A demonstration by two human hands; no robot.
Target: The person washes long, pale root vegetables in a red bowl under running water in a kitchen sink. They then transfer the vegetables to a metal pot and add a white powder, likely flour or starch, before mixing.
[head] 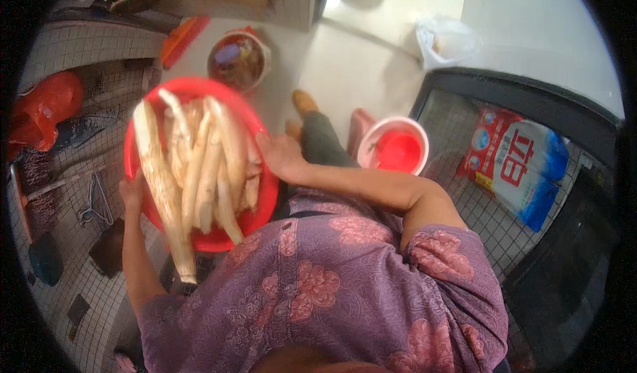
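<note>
A red plastic basin point(199, 87) is held up in front of me, tilted a little, at the left of the view. Several long, pale, peeled stems or roots point(206, 174) lie in it, and the longest pokes out over the near rim. My left hand point(132, 191) grips the rim on the left side. On the right side, my right hand point(281, 156) clasps the rim, with the fingertips partly hidden behind the basin wall.
Beyond the basin stands a bucket point(239, 62) with dark contents. Right of my legs is a white bucket point(425, 146) with a red inside. A printed plastic package point(517, 159) and a plastic bag point(445, 42) lie to the right. Clothes hangers point(94, 204) are at left.
</note>
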